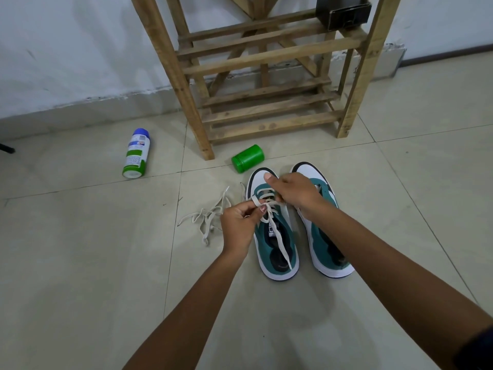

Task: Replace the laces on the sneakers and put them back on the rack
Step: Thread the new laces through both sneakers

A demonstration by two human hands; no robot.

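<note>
Two hands point(240, 220) point(296, 193) over half-hidden lace point(277, 236)

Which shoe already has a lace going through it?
The left sneaker, the one both hands are working on. A white lace crisscrosses its front and trails over its opening. The right sneaker beside it shows no lace.

Pale glossy floor tiles point(80, 263) with thin dark grout lines reflect soft, even light. A scuffed white wall point(66, 49) meets them at a grey baseboard point(80, 113), its paint flaking along the lower edge. A darker baseboard strip point(448, 56) runs at far right.
</note>
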